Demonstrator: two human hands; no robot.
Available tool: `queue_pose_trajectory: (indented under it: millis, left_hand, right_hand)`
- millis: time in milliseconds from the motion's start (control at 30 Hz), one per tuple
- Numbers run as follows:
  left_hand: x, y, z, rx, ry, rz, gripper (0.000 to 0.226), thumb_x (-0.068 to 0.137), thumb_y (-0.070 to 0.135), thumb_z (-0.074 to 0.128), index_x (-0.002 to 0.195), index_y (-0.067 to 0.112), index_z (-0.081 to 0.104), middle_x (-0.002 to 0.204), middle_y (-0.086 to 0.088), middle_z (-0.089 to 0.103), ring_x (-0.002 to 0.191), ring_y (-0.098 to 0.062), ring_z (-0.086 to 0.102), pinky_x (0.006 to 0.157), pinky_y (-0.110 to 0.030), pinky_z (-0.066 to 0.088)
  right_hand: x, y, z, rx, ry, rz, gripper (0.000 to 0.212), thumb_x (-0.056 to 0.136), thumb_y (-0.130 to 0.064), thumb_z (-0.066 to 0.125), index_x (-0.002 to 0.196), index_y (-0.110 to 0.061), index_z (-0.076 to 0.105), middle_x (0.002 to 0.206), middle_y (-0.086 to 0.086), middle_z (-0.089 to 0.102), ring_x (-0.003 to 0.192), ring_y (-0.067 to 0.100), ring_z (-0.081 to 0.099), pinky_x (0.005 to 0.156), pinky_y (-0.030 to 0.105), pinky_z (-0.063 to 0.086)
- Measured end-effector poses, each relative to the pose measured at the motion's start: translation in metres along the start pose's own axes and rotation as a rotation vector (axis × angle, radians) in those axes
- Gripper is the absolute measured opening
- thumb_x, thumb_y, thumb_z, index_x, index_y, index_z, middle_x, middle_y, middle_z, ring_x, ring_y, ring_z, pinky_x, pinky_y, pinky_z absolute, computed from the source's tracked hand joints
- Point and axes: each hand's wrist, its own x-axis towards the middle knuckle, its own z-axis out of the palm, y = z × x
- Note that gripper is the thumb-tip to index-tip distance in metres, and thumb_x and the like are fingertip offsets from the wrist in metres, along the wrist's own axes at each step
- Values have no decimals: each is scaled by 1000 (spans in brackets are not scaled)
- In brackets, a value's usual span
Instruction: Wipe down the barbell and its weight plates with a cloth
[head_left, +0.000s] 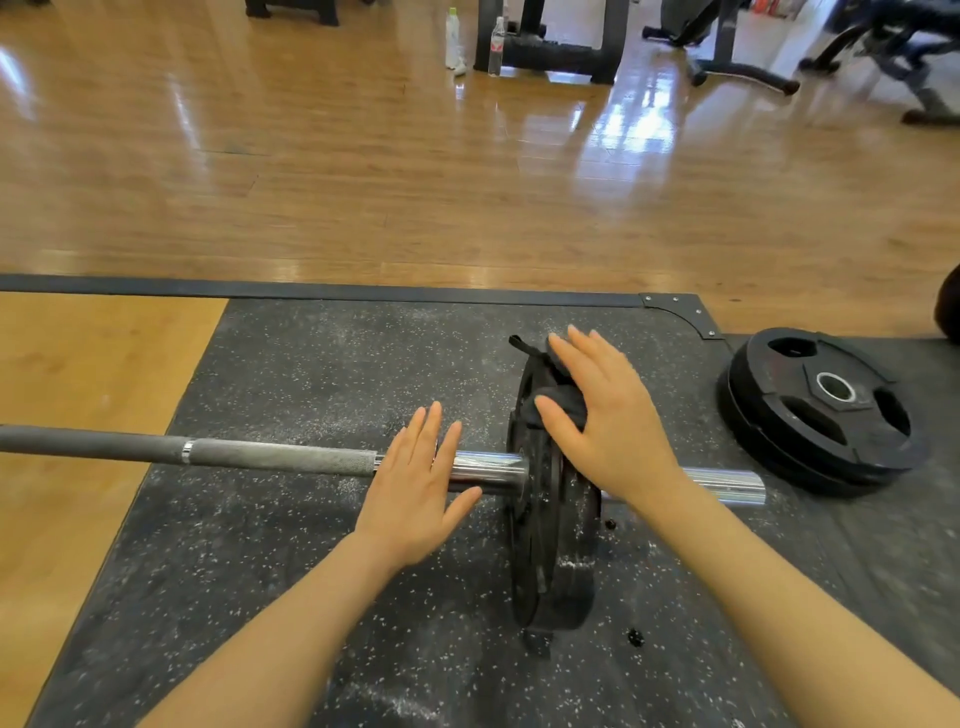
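The barbell (270, 454) lies across a black speckled rubber mat (322, 364), its shaft running in from the left. Black weight plates (556, 551) stand upright on its chrome sleeve. A black cloth (550, 400) drapes over the top rim of the plates. My right hand (602, 415) lies flat on the cloth with straight fingers, pressing it against the plates. My left hand (421, 483) rests on the chrome collar just left of the plates, fingers straight. The sleeve's end (727, 486) sticks out to the right.
Two black plates (821, 410) lie stacked flat on the mat at the right. White chalk dust marks the mat. Wooden floor stretches beyond, with two bottles (454, 39) and black gym equipment frames (566, 47) at the back.
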Motion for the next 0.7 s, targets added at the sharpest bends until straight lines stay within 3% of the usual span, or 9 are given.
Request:
queue_pose_trajectory:
  millis: [167,400,700]
  left_hand:
    - [3,-2,-3,6,-8,14,81,89,71,-1,151,21,-16,158,-4,-27,143,-18,-30,118,-35,-15]
    - [6,-3,-4,0,-6,24,82,90,70,4,153,20,-8,159,-5,-23,146,-20,-24,119,-36,-12]
    - [10,-2,-5,26,-8,5,82,90,68,5,155,19,-7,159,-6,-23,146,-21,-22,120,-39,-9]
  right_hand:
    - [1,3,2,36,-33,-1,52,95,-22,60,141,-5,46,145,8,48,140,25,36,114,40,32]
    - [-41,0,10,50,71,-91,51,95,-24,57,141,-4,47,149,5,42,142,21,34,117,28,24]
    - [-127,-1,48,-102,147,-293,49,97,-21,52,141,-3,43,150,10,41,144,27,30,115,45,32]
